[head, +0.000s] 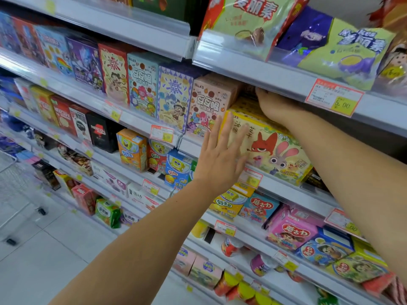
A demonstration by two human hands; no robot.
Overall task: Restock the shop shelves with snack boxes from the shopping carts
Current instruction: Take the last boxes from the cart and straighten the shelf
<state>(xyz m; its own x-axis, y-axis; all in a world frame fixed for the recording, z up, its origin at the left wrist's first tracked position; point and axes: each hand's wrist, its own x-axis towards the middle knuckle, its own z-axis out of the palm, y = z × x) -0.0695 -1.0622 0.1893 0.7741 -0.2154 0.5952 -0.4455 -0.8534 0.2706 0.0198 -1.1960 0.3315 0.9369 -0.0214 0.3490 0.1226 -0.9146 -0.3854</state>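
A wide yellow snack box (277, 148) with a cartoon fox and rabbit stands on the second shelf (284, 186) from the top. My left hand (220, 155) lies flat and open against the box's front left face, fingers spread. My right hand (273, 104) reaches over the box's top into the shelf, fingers hidden behind it, so its grip is unclear. A pink cartoon box (209, 106) stands just left of the yellow one.
Rows of upright snack boxes (114, 73) fill the shelves to the left. Bags of sweets (330, 40) hang over the top shelf edge. A wire shopping cart (15, 190) stands on the tiled floor at the left. Price tags (333, 97) line the shelf rails.
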